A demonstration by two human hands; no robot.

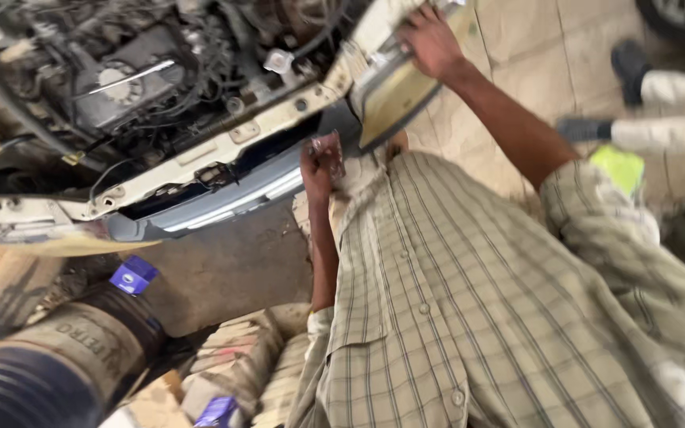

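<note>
**Hands at the car's open front end**

A garage floor of pale tiles (533,47) fills the upper right of the frame, and an open engine bay (136,79) the upper left. At top centre the right hand (431,40) grips the yellowed headlight unit (394,91), fingers wrapped over its upper edge. Just below, at centre frame, the left hand (316,170) holds a small crumpled reddish packet (329,150), fingers closed around it, beside the silver bumper strip (231,202).

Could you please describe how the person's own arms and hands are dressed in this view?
Both hands, the left hand and the right hand, are bare, without gloves. The sleeves of a beige checked button shirt are rolled up, leaving the forearms uncovered.
</note>
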